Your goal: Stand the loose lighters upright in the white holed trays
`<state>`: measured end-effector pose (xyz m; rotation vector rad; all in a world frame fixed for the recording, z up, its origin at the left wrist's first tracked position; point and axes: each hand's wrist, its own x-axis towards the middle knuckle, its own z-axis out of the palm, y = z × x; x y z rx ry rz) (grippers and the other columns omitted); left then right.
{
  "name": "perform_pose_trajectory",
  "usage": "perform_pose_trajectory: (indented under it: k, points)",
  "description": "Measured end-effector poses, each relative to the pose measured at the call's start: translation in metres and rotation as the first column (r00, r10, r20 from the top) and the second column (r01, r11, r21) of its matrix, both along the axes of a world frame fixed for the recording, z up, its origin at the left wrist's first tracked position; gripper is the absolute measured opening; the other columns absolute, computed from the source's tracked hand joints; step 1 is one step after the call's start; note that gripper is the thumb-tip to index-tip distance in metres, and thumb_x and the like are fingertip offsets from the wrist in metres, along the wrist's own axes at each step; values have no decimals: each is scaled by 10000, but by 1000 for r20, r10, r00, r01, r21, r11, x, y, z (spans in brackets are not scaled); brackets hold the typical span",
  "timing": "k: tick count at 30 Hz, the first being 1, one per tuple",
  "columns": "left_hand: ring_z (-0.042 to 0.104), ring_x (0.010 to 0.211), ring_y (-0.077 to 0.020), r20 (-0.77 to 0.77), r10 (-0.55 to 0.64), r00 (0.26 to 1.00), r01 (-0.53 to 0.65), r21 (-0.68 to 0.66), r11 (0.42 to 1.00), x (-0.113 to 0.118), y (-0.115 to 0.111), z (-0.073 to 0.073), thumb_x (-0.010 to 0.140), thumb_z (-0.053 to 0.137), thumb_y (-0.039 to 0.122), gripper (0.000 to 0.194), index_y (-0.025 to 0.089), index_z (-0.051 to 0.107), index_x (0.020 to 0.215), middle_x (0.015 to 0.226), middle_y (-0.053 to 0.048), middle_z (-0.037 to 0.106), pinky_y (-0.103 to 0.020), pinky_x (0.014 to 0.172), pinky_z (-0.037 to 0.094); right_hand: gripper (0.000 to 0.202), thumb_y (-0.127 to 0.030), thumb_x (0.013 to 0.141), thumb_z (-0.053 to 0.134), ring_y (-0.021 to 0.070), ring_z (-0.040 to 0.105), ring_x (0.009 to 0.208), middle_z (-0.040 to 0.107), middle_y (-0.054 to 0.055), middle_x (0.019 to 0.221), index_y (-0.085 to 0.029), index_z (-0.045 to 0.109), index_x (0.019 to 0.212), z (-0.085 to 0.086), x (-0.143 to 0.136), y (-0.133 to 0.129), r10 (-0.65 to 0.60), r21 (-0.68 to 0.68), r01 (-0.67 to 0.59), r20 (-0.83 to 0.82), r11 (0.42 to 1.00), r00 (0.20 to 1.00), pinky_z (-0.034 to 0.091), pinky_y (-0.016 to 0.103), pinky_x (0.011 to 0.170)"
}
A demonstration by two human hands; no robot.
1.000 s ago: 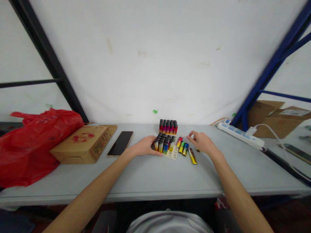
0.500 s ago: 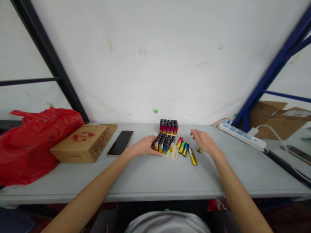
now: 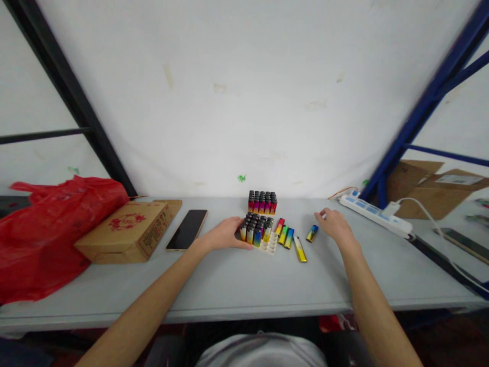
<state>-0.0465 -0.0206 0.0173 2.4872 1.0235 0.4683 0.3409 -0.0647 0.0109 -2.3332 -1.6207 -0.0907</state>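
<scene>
My left hand [image 3: 229,233] curves around the left side of a pale lighter tray [image 3: 272,243], thumb along the front. Upright lighters [image 3: 256,228] with black tops and metallic multicoloured bodies fill most of it, while bare slots show at its front right. My right hand [image 3: 335,225] hovers over the table with loosely bent fingers and no visible object in them. Just left of its fingertips lies a blue-and-yellow lighter [image 3: 312,233]. Several loose lighters lie between the tray and that hand, among them a yellow lighter [image 3: 300,250] and a red-and-yellow lighter [image 3: 280,225].
A second block of upright red and purple lighters [image 3: 262,204] stands behind the tray. To the left are a dark phone [image 3: 187,229], a cardboard box [image 3: 118,232] and a red plastic bag [image 3: 49,239]. A white power strip [image 3: 376,215] lies at the right.
My right hand has moved to the right, uncovering the blue-and-yellow lighter. My left hand stays at the tray. The whole view has shifted slightly.
</scene>
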Motion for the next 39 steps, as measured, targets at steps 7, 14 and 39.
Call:
perform_pose_trajectory:
  k: [7, 14, 39]
  points:
    - [664, 1037, -345, -29, 18, 999, -17, 23, 1000, -1, 1, -3, 604, 827, 736, 771, 178, 680, 1115, 1137, -122, 722, -408, 930, 514, 572, -669, 893, 600, 264, 739, 762, 759, 136, 836, -153, 681, 1127, 4, 8, -5, -16, -245, -39, -218, 969, 976, 529, 356, 697]
    - [676, 1020, -335, -33, 27, 999, -27, -4, 1000, -1, 1, -1, 619, 827, 715, 740, 190, 681, 1120, 1135, -106, 730, -400, 907, 525, 361, -360, 792, 800, 207, 737, 750, 785, 76, 849, -179, 701, 1088, 7, -16, 2, 222, -150, -258, -222, 954, 949, 502, 268, 658]
    - [662, 1113, -335, 2, 10, 1000, -10, -45, 999, 0, 1, 2, 619, 862, 649, 769, 192, 670, 1207, 1246, -110, 721, -430, 1007, 503, 536, -564, 901, 506, 112, 384, 503, 365, -29, 499, -220, 378, 512, 36, -128, -23, 602, 496, -371, -469, 785, 646, 295, 253, 525]
